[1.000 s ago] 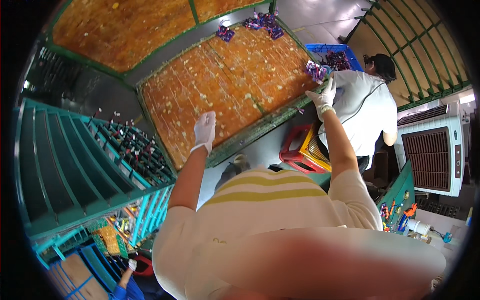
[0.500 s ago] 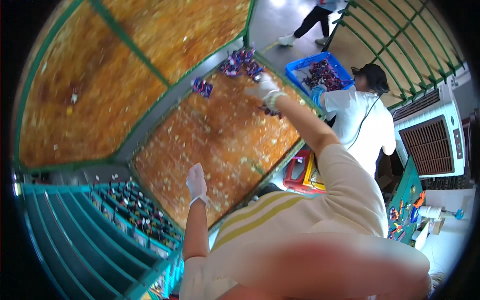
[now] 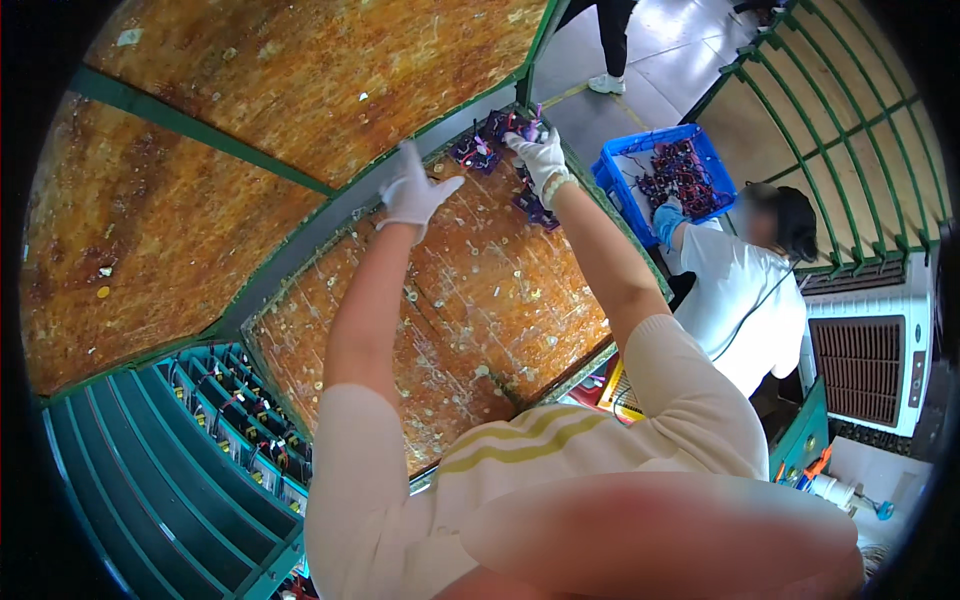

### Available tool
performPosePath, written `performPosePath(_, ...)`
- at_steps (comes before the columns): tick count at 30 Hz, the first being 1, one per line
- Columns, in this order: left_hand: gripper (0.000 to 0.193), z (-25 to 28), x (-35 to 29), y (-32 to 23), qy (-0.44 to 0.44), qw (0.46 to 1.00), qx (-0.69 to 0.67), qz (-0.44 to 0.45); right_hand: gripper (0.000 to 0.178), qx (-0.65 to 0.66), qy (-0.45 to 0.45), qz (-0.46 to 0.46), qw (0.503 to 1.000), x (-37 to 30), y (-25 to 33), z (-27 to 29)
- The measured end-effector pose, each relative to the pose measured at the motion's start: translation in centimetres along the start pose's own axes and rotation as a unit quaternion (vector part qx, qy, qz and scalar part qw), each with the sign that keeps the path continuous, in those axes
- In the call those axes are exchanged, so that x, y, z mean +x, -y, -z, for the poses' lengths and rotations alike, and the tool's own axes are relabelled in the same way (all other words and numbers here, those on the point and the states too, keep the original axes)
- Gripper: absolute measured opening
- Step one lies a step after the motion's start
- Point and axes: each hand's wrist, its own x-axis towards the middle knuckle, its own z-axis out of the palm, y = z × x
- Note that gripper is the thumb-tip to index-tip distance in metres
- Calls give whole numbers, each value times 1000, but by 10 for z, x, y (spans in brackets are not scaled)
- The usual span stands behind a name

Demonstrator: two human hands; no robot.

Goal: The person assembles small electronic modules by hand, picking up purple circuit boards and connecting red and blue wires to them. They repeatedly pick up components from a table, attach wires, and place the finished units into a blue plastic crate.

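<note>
Head view: worn wooden table (image 3: 490, 290) beneath both hands, orange-brown, scuffed, dotted with pale flecks. Left hand (image 3: 414, 196) in a white glove, thumb spread wide from the fingers, nothing visible in its grasp, just left of the circuit boards (image 3: 474, 154). Right hand (image 3: 543, 160) in a matching glove, fingers bent at the boards near the table's far corner; firm hold or mere touch, cannot tell. Small, flat, dark purple boards with tangled thin wires, bunched just left of the right hand and partly hidden by it, with more beside its wrist. Right of that hand, past the table edge, a blue plastic bin (image 3: 617, 198) of wired parts, with a co-worker's blue-gloved hand (image 3: 668, 220) inside. Beyond the left hand, a second stained table (image 3: 300, 90); well below it, a teal rack (image 3: 150, 480). Compared with half a second ago, left hand much farther forward, thumb now splayed; right hand still beside the boards.
</note>
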Motion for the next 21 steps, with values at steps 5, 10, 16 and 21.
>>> performPosePath(5,81,-48,35,-30,233,968,-51,-78,24,-174,183,20,967,22,11,-4)
performPosePath(10,55,-80,42,-58,273,953,18,-133,34,-313,117,165,928,14,-29,1)
performPosePath(16,49,-18,-50,-76,225,962,-91,-128,37,-204,29,164,965,-44,-29,51)
performPosePath(21,46,91,-188,-21,151,878,-398,220,29,-127,181,8,975,-180,5,45)
